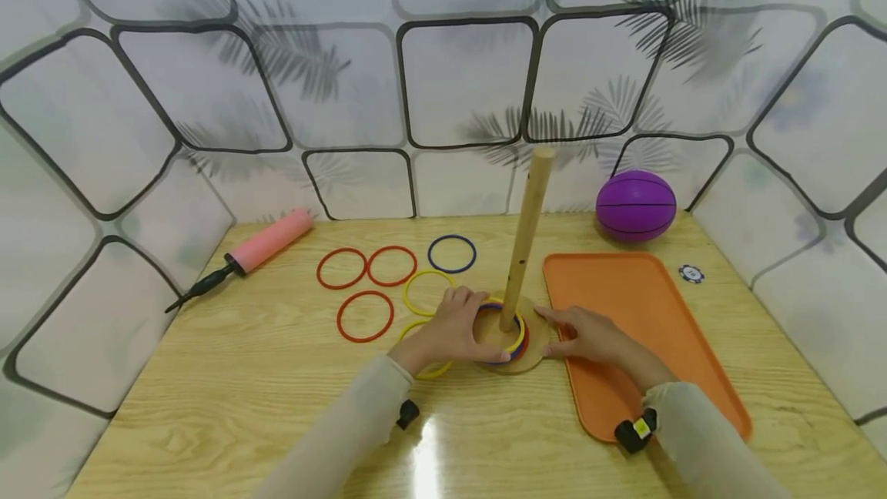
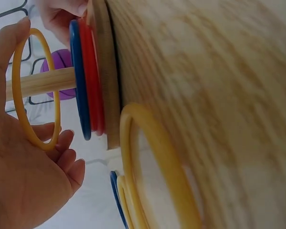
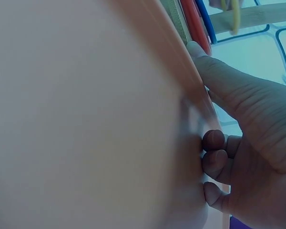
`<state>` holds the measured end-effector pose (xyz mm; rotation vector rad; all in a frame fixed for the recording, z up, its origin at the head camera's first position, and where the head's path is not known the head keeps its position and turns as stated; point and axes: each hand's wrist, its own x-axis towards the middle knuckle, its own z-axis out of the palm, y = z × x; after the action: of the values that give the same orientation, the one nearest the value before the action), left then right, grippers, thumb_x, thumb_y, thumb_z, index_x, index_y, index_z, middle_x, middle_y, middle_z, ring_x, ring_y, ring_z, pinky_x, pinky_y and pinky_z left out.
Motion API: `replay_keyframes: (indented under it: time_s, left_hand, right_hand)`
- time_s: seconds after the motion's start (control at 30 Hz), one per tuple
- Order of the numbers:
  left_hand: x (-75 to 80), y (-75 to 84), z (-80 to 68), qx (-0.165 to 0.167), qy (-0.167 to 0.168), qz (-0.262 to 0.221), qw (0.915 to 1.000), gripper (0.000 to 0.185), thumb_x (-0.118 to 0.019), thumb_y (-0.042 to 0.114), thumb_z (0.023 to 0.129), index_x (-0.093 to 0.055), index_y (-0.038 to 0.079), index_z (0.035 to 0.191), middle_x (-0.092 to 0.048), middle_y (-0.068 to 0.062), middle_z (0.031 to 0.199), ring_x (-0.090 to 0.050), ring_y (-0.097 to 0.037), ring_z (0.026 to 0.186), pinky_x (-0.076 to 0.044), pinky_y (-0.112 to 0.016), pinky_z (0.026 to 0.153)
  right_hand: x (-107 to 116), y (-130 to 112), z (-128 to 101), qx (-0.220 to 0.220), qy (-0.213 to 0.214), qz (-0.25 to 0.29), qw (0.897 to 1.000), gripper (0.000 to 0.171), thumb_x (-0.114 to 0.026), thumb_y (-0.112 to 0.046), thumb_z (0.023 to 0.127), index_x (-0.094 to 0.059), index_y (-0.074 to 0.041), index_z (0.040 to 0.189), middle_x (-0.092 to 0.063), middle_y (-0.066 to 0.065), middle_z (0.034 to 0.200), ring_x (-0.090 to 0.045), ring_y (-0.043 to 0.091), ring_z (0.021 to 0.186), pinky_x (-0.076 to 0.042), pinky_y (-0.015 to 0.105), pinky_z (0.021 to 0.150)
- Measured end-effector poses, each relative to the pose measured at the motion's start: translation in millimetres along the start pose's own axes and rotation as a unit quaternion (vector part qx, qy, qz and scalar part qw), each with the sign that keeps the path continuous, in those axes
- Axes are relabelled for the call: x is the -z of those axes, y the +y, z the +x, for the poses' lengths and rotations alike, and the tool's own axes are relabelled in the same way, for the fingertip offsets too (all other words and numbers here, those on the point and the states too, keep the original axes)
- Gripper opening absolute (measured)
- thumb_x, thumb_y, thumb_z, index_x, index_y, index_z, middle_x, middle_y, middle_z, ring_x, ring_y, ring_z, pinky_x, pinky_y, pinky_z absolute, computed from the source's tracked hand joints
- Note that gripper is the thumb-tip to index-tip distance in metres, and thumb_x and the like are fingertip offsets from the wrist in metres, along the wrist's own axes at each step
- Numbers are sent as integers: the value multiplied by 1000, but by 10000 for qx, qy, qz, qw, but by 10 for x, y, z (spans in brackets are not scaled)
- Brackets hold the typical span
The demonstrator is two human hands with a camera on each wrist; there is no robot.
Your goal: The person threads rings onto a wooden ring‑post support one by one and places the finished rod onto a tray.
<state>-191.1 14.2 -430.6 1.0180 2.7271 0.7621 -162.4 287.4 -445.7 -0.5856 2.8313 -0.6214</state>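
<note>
I've got the left hand (image 1: 449,332) pinching one yellow ring (image 2: 16,86) around the wooden post (image 1: 528,229), and only the left wrist cam shows me it's hanging clear of the blue ring (image 2: 78,86) and what looks like two red rings (image 2: 92,86) stacked on the round base (image 1: 540,329). My right hand (image 1: 590,336) holds that base's edge with thumb and forefinger, and its wrist cam catches three other fingers curled by the orange tray (image 1: 624,291). Loose on the desk (image 1: 277,406): three red hoops (image 1: 339,319), two yellow hoops (image 1: 405,293), one blue hoop (image 1: 474,253), plus one purple ball (image 1: 636,205) and one pink pump (image 1: 273,241).
</note>
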Motion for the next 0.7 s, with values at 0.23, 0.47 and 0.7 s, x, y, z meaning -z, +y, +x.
replay_keyframes:
  time_s: [0.23,0.47,0.7]
  left_hand:
    - [-79,-45,-23,65,94,123,9999,99,-76,61,65,-42,6,140,-40,-12,121,-34,-26,111,-37,-37,93]
    - [-146,-77,-45,-76,237,262,9993,100,-79,61,62,-43,8,139,-41,-12,119,-36,-26,105,-37,-36,89]
    - [-107,-138,-91,-97,132,162,9997,100,-78,61,63,-41,12,142,-40,-11,121,-35,-26,106,-37,-38,88]
  right_hand:
    - [-9,-30,-4,140,68,7,9999,73,-72,-46,78,-51,-10,138,-50,-1,83,-39,13,72,-31,29,61]
    - [-5,-22,-3,121,48,0,9999,73,-72,-47,78,-50,-10,138,-57,3,93,-46,14,78,-35,31,64]
    - [-9,-24,3,106,49,37,9999,74,-72,-46,78,-50,-10,138,-59,6,99,-49,16,83,-37,32,67]
